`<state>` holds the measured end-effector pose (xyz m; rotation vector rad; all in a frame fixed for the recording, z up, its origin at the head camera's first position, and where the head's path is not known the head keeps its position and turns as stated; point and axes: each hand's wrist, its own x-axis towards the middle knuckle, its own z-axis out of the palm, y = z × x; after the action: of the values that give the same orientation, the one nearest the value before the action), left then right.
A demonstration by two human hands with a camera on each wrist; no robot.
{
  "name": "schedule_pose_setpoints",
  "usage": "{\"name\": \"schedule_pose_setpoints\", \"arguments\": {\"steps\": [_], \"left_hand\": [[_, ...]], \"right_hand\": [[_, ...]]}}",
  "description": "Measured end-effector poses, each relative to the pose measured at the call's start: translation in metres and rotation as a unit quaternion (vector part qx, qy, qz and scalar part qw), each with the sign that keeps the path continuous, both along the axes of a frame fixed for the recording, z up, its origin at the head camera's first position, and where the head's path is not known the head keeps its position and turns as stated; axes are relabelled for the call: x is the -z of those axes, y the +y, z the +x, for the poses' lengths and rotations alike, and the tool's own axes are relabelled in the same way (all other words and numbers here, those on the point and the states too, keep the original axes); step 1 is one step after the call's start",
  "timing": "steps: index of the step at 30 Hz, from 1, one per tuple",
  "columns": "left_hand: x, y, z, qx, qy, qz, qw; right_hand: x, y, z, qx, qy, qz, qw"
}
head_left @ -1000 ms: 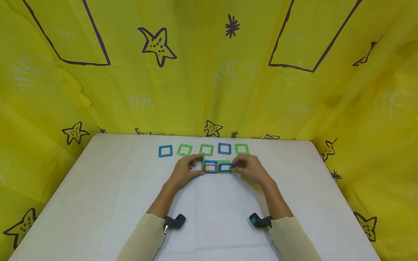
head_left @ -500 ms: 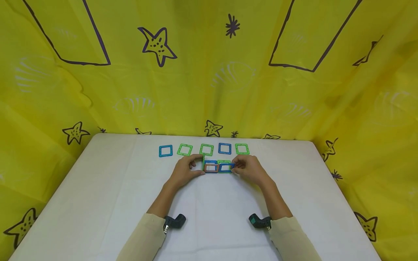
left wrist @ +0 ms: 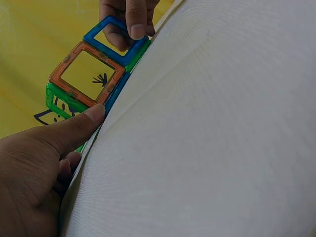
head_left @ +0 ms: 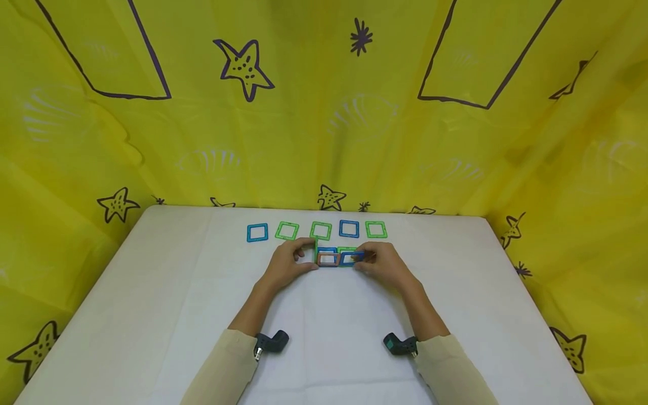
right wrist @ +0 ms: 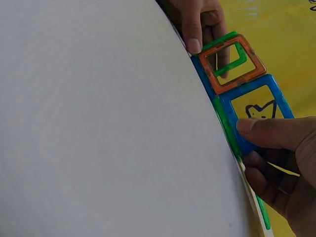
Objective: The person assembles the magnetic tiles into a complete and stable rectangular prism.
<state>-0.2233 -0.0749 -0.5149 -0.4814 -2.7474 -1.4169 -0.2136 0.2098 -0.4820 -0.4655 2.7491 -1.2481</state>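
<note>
In the head view, my left hand (head_left: 289,263) holds an upright green square magnetic tile (head_left: 316,250) between thumb and fingers. Beside it stands an upright orange magnetic tile (left wrist: 103,58); the left thumb tip lies at its lower corner. My right hand (head_left: 386,263) pinches an upright blue magnetic tile (right wrist: 281,96), thumb on its front face and fingers behind. This blue tile adjoins the orange one along the front. Under them lie a flat blue tile (right wrist: 203,76) and a flat green tile (right wrist: 227,126), side by side. The right fingers partly hide the green base.
Behind the hands, a row of loose square tiles lies flat: a blue tile (head_left: 257,232) at left, green tiles (head_left: 287,230), another blue tile (head_left: 349,228) and a green tile (head_left: 376,229) at right. A white-covered table (head_left: 324,337) meets a yellow curtain (head_left: 283,140).
The right hand has shifted slightly left, its thumb now farther over the blue tile's front. The left hand keeps its hold, and the loose tiles lie as before.
</note>
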Motion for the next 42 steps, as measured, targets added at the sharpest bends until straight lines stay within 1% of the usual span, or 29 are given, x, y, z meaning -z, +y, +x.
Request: {"name": "schedule_pose_setpoints", "arguments": {"steps": [6, 11, 19, 24, 28, 32, 36, 42], "left_hand": [[-0.002, 0.0, 0.0, 0.0, 0.0, 0.001, 1.0], [-0.002, 0.0, 0.0, -0.002, -0.004, -0.008, 1.0], [-0.001, 0.0, 0.0, -0.003, -0.002, -0.006, 1.0], [-0.002, 0.0, 0.001, -0.002, 0.0, -0.006, 1.0], [-0.002, 0.0, 0.001, -0.002, -0.001, -0.006, 1.0], [-0.001, 0.0, 0.001, -0.001, -0.003, -0.009, 1.0], [-0.001, 0.0, 0.001, 0.0, -0.005, -0.009, 0.9999], [-0.002, 0.001, 0.002, -0.006, -0.01, -0.008, 0.9999]], "right_hand": [[0.009, -0.009, 0.003, 0.018, 0.016, -0.029, 0.9993], [0.014, -0.013, 0.003, 0.024, 0.028, -0.019, 0.9992], [0.013, -0.014, 0.003, 0.03, 0.029, 0.004, 0.9991], [0.016, -0.014, 0.002, 0.035, 0.023, -0.005, 0.9991], [0.018, -0.013, 0.002, 0.031, 0.022, -0.008, 0.9992], [0.017, -0.012, 0.003, 0.018, 0.027, 0.01, 0.9994], [0.013, -0.013, 0.004, 0.011, 0.028, 0.028, 0.9992], [0.005, -0.016, 0.007, 0.005, 0.002, 0.057, 0.9983]]}}
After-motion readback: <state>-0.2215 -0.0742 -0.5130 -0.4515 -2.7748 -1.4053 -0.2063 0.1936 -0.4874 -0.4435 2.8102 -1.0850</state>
